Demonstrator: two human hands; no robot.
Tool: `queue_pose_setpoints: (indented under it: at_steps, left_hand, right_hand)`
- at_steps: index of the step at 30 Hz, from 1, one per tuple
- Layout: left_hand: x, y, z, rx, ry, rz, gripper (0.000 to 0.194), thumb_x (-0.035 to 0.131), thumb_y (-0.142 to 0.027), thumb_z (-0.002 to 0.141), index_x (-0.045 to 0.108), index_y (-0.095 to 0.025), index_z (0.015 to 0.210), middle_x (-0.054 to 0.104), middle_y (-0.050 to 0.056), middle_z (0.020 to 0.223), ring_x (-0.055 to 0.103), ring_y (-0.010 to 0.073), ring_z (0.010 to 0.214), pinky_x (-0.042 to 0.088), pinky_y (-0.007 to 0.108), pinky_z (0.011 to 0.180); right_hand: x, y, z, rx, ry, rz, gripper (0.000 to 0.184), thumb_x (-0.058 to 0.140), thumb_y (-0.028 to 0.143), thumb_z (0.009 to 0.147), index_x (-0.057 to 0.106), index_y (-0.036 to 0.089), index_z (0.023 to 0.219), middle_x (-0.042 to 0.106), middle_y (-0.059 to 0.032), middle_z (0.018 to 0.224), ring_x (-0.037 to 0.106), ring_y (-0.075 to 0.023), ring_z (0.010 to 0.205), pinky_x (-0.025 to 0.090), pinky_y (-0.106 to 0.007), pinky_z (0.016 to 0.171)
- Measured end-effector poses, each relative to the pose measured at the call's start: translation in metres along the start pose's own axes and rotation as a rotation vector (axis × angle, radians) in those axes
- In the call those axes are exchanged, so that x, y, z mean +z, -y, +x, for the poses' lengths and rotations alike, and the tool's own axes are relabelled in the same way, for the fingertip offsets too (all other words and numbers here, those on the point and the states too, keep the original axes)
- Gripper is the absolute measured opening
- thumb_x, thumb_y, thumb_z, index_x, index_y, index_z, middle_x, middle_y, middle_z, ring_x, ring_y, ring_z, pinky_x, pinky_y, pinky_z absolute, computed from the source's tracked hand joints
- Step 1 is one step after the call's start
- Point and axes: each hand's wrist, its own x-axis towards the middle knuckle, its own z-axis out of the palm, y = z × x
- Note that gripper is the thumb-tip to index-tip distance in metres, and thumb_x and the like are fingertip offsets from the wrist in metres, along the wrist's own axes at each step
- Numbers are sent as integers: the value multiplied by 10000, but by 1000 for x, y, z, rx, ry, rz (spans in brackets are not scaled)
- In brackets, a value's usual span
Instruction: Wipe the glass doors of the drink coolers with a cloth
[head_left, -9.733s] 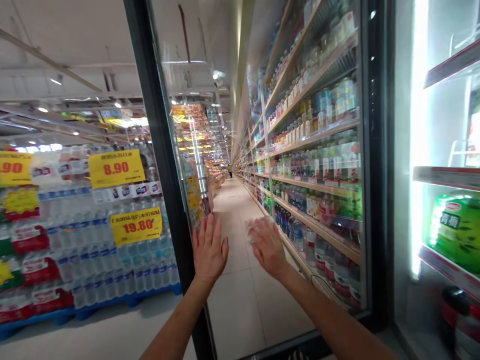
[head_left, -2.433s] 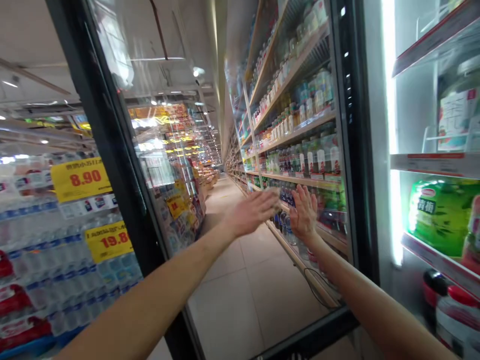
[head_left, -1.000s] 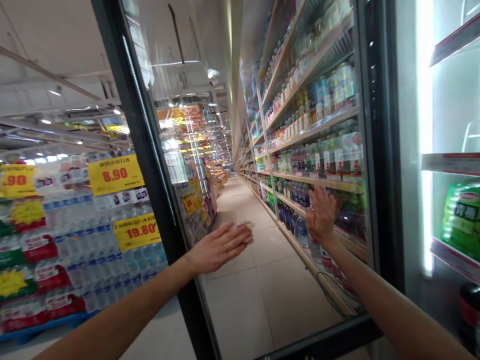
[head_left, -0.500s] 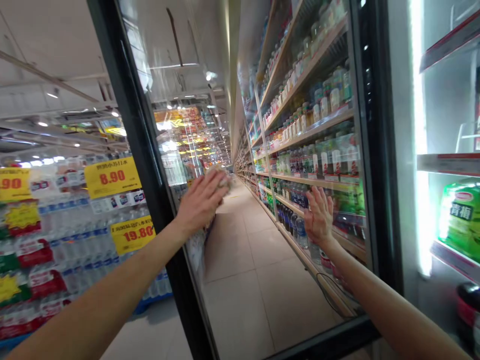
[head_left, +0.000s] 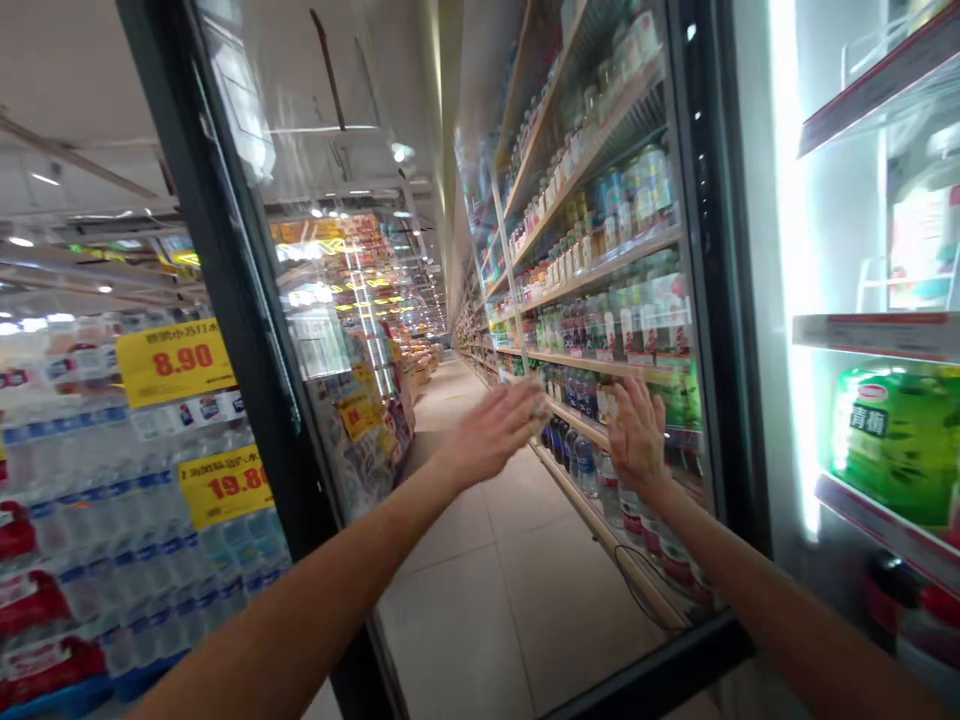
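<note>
A glass fridge door (head_left: 465,600) in a black frame stands swung out before me. My left hand (head_left: 491,430) lies flat near the middle of the pane, its fingers together and blurred by motion. A pale, crumpled cloth (head_left: 538,402) shows at its fingertips, mostly hidden beneath the hand. Further right, my right hand (head_left: 637,435) rests against the glass with its fingers extended and slightly spread. It holds nothing that I can see. Shelves of bottles (head_left: 570,250) show behind both hands in the pane.
At right are the lit fridge shelves (head_left: 870,330) with a green pack (head_left: 896,440). Stacked bottled water (head_left: 157,560) stands at left behind yellow price signs (head_left: 176,362). The door's black frame (head_left: 232,290) edges the pane on the left.
My left hand has swept right across the glass with the cloth, from near the left frame toward my right hand. The right hand stays in about the same place. The view has shifted slightly.
</note>
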Motion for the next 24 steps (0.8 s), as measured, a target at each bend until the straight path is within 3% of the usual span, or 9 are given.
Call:
queue_pose_setpoints:
  at_steps: [2,4,8,10,16,17,21,22,24]
  left_hand:
    - [1,9,19,-241,-59,16,398,418,-185,865,434,-190,1262,381,67,1396,233,217,1339,263,409,1076]
    - [10,1,32,-315,-82,-1,383,405,-185,868,453,-176,1249,378,80,1397,230,229,1340,262,427,1074]
    - [39,-51,47,93,-35,-127,332,381,-211,880,519,-152,1177,479,74,1321,352,215,1284,318,388,1043]
    - [47,-63,61,187,-31,-155,309,370,-212,886,552,-151,1127,509,70,1293,392,206,1258,342,369,1025]
    - [52,-43,121,-270,-154,-122,342,333,-172,893,515,-128,1179,419,101,1365,293,255,1311,299,434,1049]
    - [56,-49,124,-238,-151,-131,337,338,-176,892,523,-126,1170,428,104,1358,302,254,1307,304,431,1045]
    - [75,-89,118,179,-92,-197,280,381,-202,883,595,-153,1058,532,76,1264,398,205,1253,343,374,1020]
    - [78,-94,119,212,-94,-202,276,384,-200,882,599,-155,1049,539,73,1256,399,199,1252,342,367,1021]
    - [81,-92,130,121,-118,-191,295,377,-193,884,578,-142,1094,511,88,1286,365,209,1275,328,375,1030]
  right_hand:
    - [-10,-15,-1,67,-22,-27,546,353,262,852,247,235,1387,312,-101,1438,262,-248,1336,208,-520,1061]
    - [-20,-29,-5,101,0,-54,541,355,263,853,256,231,1384,317,-105,1435,270,-249,1333,213,-521,1060]
    - [-39,-48,-18,71,81,-102,524,365,251,858,277,228,1374,350,-111,1416,311,-234,1315,236,-498,1061]
    - [-45,-55,-24,47,108,-120,516,368,251,860,286,222,1369,361,-119,1407,323,-232,1308,248,-494,1057]
    - [-59,-74,-27,47,88,-156,506,373,247,861,297,214,1361,368,-132,1400,324,-228,1308,258,-495,1052]
    - [-61,-76,-26,48,82,-159,509,373,245,860,294,216,1362,367,-130,1401,325,-229,1307,260,-496,1051]
    - [-71,-82,-21,40,77,-165,512,376,248,858,294,226,1364,360,-119,1408,339,-238,1299,266,-506,1046]
    - [-73,-84,-20,44,76,-167,512,375,250,859,295,227,1364,360,-118,1408,338,-240,1299,269,-507,1045]
    - [-77,-87,-19,59,74,-174,510,370,249,861,294,230,1365,359,-116,1409,337,-241,1300,273,-509,1042]
